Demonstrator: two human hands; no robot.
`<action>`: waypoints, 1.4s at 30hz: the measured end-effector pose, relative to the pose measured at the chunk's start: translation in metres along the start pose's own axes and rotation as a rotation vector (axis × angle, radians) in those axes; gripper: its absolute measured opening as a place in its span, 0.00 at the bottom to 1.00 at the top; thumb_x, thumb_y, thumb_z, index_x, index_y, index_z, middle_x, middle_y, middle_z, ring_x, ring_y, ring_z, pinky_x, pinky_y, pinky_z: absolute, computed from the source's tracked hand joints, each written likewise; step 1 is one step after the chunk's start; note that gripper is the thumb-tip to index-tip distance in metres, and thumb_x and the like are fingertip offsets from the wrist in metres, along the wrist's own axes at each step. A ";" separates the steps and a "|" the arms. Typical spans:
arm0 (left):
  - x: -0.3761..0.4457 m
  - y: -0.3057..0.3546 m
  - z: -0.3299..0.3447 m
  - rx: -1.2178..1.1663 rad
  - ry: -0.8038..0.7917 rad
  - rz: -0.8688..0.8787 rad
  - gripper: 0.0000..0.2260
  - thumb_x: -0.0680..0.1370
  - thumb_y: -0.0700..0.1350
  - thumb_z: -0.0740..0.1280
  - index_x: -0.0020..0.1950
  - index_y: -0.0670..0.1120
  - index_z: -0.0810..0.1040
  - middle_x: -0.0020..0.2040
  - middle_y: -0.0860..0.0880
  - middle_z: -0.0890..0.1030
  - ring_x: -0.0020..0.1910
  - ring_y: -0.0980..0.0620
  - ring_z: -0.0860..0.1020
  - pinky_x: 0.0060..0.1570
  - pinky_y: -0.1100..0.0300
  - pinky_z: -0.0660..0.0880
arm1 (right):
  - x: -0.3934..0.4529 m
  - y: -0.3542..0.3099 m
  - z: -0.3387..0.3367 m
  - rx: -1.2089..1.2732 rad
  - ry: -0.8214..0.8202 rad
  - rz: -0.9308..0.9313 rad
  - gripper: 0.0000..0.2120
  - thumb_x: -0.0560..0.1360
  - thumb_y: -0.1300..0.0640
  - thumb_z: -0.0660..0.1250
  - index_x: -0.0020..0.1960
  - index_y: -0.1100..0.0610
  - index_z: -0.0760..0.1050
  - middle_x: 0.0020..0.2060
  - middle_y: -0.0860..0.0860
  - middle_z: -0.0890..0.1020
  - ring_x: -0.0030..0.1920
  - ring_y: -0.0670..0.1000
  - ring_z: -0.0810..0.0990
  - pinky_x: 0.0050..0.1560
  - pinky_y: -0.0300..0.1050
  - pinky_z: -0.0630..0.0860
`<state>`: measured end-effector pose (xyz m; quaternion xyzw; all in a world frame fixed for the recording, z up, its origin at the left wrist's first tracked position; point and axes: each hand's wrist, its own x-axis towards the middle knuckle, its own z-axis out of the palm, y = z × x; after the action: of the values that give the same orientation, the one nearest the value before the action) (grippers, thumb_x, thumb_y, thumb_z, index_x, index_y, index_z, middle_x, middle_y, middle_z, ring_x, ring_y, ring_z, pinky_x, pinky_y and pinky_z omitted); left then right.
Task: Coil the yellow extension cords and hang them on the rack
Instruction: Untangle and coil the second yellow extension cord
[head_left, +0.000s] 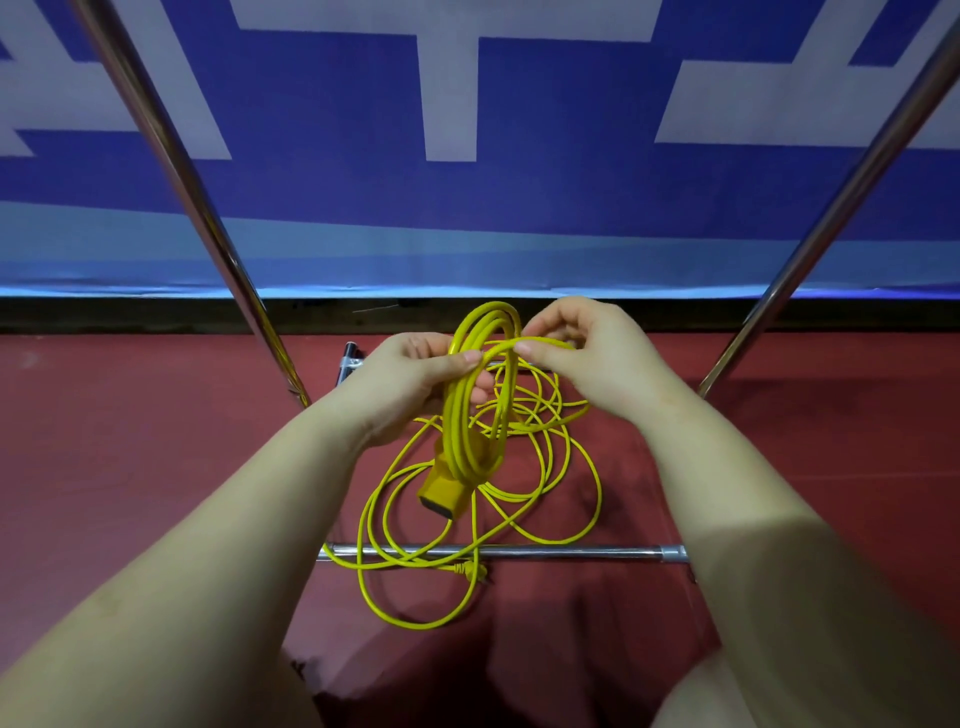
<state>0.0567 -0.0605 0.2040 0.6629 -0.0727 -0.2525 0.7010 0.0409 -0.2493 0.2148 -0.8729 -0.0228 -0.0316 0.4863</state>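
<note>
Head view: both hands (410, 379) (587, 353) grip glossy yellow cord (467, 415) loops.

1. Left hand (415, 374) grips a bundle of several gathered loops of the yellow extension cord (470, 415), thumb pressed across the strands.
2. Right hand (587, 353) pinches 1 strand between thumb and fingers, just beside the top of the bundle.
3. Yellow socket block (441, 493) hangs below the bundle.
4. Loose loops lie on the red floor (130, 467), crossing a chrome rack bar (571, 552).
5. The plug (470, 569) rests at that bar.
6. 2 slanted chrome rack legs (176, 171) flank the hands.
</note>
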 end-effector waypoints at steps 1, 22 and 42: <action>0.000 0.001 -0.002 -0.009 0.017 0.008 0.07 0.79 0.39 0.61 0.44 0.42 0.77 0.33 0.49 0.83 0.31 0.56 0.81 0.34 0.63 0.79 | 0.001 0.003 -0.002 -0.040 -0.005 0.008 0.06 0.71 0.51 0.72 0.40 0.48 0.75 0.38 0.48 0.82 0.40 0.49 0.80 0.47 0.47 0.76; -0.003 -0.002 0.006 0.000 -0.164 -0.060 0.04 0.75 0.37 0.65 0.46 0.42 0.78 0.35 0.48 0.83 0.34 0.54 0.82 0.38 0.59 0.80 | -0.002 -0.005 -0.005 0.003 0.021 -0.088 0.08 0.68 0.58 0.75 0.38 0.47 0.77 0.36 0.45 0.81 0.37 0.41 0.78 0.42 0.40 0.74; 0.005 0.000 -0.008 -0.124 0.201 0.023 0.07 0.82 0.39 0.58 0.46 0.42 0.74 0.34 0.48 0.84 0.34 0.54 0.83 0.36 0.58 0.81 | -0.002 0.015 -0.016 0.024 -0.222 0.367 0.10 0.78 0.57 0.63 0.39 0.57 0.70 0.36 0.54 0.82 0.27 0.47 0.81 0.31 0.40 0.78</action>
<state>0.0651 -0.0555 0.2022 0.6394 0.0060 -0.1808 0.7473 0.0391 -0.2708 0.2101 -0.8547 0.0829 0.1543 0.4887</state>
